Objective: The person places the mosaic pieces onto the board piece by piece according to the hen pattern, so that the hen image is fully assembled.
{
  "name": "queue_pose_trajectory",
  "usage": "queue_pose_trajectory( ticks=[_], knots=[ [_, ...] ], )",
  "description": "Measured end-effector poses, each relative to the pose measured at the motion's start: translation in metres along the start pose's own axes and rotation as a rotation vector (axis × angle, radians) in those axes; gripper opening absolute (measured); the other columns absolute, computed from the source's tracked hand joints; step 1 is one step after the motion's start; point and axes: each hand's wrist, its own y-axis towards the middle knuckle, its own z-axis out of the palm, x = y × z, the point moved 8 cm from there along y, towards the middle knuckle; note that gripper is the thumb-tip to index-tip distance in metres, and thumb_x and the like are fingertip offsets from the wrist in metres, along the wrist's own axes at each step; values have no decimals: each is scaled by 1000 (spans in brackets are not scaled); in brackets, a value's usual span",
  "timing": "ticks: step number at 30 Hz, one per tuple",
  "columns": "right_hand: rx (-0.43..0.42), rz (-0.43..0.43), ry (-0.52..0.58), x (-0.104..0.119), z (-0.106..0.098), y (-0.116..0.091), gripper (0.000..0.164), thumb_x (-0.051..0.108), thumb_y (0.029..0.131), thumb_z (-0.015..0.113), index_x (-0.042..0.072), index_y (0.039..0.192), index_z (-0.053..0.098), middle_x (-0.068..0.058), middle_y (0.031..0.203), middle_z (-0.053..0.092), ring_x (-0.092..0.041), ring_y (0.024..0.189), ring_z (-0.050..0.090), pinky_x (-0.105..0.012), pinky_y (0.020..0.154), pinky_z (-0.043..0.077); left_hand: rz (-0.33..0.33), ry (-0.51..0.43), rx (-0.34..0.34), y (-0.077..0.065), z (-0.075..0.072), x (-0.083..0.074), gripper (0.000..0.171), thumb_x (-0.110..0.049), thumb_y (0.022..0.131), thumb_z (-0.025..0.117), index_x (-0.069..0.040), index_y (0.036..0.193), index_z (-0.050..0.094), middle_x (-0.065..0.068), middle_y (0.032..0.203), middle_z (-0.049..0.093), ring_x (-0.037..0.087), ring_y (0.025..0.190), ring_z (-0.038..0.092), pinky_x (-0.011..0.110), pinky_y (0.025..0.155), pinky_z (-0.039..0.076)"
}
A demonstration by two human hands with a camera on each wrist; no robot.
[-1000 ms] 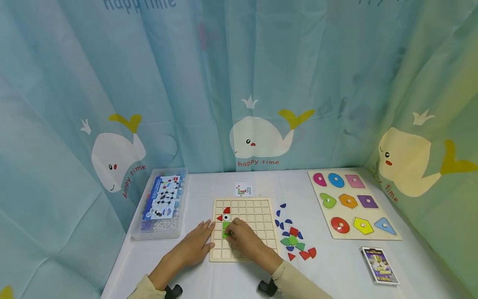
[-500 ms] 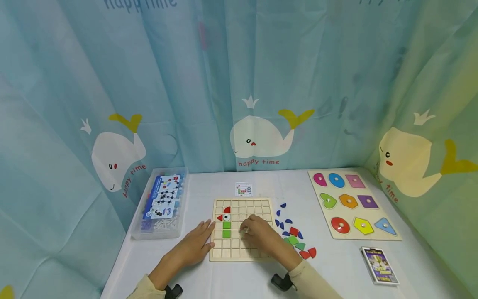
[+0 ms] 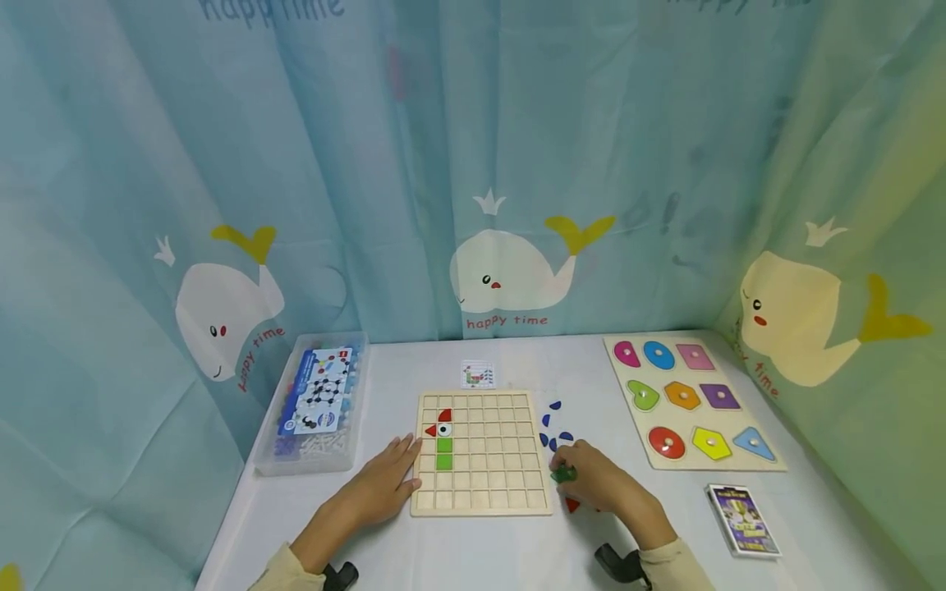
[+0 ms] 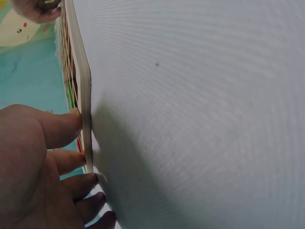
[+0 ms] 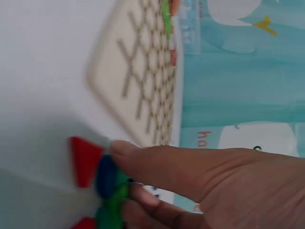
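A wooden grid board (image 3: 488, 492) lies flat on the table. Its left columns hold a red quarter-circle (image 3: 446, 415), a red triangle (image 3: 431, 430), a white eye tile (image 3: 444, 429) and two green squares (image 3: 444, 453). My left hand (image 3: 386, 483) rests at the board's left edge, fingers extended; in the left wrist view its thumb touches the rim. Right of the board, my right hand (image 3: 594, 478) reaches into the loose pieces, its thumb and fingers around green pieces (image 5: 114, 207) and a blue piece (image 5: 106, 176). Whether it pinches one is unclear. A red piece (image 5: 85, 161) lies beside the thumb.
Several blue half-circles (image 3: 566, 436) lie right of the board. A pattern card (image 3: 478, 374) sits behind it. A plastic case (image 3: 314, 406) stands left; a knob shape puzzle (image 3: 709, 419) and a card box (image 3: 743, 520) are at right. Curtains hang behind the table.
My right hand has left the green squares on the board and moved right to the loose pieces. My left hand stays at the board's edge. The head view has shifted slightly.
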Motion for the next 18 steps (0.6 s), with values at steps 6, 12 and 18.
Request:
queue_pose_trajectory(
  ticks=[6, 12, 18],
  knots=[
    [-82, 3, -31, -8, 2, 5, 18, 5, 89, 82, 11, 103, 71, -6, 99, 59, -19, 86, 56, -35, 66, 56, -3, -8, 0, -1, -2, -1, 66, -31, 109, 57, -4, 165, 34, 19, 171, 30, 43, 160, 24, 63, 126, 28],
    [-229, -54, -139, -4, 2, 10, 16, 12, 90, 84, 10, 101, 72, -3, 93, 61, -18, 85, 57, -44, 76, 53, -5, -23, 0, -2, -1, -1, 66, -31, 109, 58, -4, 164, 34, 19, 171, 30, 43, 160, 24, 63, 126, 28],
    [-195, -12, -114, -8, 5, 12, 21, 18, 90, 85, 11, 105, 72, -1, 95, 62, -17, 85, 58, -47, 80, 49, -6, -11, -1, -2, 0, 0, 66, -31, 109, 57, -5, 165, 34, 18, 172, 30, 42, 160, 24, 62, 126, 28]
  ],
)
